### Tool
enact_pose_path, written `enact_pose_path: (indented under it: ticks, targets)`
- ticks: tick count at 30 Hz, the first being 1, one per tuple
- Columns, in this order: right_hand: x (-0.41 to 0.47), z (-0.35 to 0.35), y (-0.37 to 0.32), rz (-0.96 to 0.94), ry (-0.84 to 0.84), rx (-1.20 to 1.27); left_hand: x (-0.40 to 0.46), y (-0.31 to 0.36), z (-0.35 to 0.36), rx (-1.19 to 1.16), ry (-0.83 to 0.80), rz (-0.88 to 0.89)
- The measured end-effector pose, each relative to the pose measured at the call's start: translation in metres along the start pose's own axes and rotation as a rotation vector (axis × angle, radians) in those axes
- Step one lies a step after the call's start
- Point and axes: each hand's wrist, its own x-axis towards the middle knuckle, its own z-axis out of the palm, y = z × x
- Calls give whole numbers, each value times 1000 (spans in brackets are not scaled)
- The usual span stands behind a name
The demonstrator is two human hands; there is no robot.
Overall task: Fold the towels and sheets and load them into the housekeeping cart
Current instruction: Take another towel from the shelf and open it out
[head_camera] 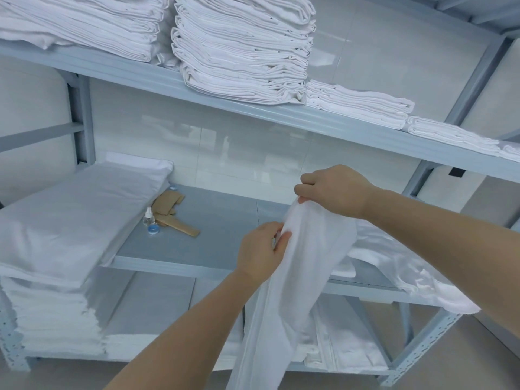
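Your right hand (336,190) is raised in front of the middle shelf (213,218), fingers curled down and pinching the top edge of a white sheet (298,271), which bunches just under your fingertips and falls away below them. Your left hand (261,250) sits lower and to the left, its fingers and thumb pinching the same sheet along its left edge, with the cloth gathered against the inside of the fingers. From those two grips the sheet hangs as a long loose column between your forearms, running down past the shelf's front rail and out of the bottom of the view. Just behind and to the right of it, a crumpled pile of white linen (399,263) lies on the middle shelf and spills over its front edge. On the left end of that shelf rests a tall stack of folded sheets (70,220), and beside it stand a small clear bottle (148,218) and some flat wooden pieces (171,212). The upper shelf (351,130) carries several stacks of folded towels (242,52).
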Motion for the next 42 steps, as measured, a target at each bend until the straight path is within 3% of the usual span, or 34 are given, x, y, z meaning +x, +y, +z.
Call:
enact_pose_path:
  ticks: [5,9,15,19,23,26,30,33,37,42]
  targets:
    - [-10,-12,20,49,29,-8,-6,-14,8,-72,-195,-174]
    - [-26,-17,40,53,-24,-44,1,-17,4,-259,-144,-269]
    - [-50,-8,58,157,-197,-163,28,-7,-15,-322,-84,-235]
    - [-51,-2,56,317,-185,-57,41,5,-20,-300,-84,-203]
    - [-44,1,47,392,-167,24,50,11,-15,-81,-186,-126]
    - [-34,6,30,382,-113,210,51,21,-10,-137,-228,-95]
    - [-14,17,-3,273,-177,468,53,39,-6,-255,-272,-9]
    - [-8,23,-8,314,-172,648,56,40,-9,-346,-252,-35]
    - [-5,21,-5,301,-128,582,43,30,-11,-485,-125,-138]
    - [-5,12,8,323,-46,584,11,12,-6,-388,-50,-119]
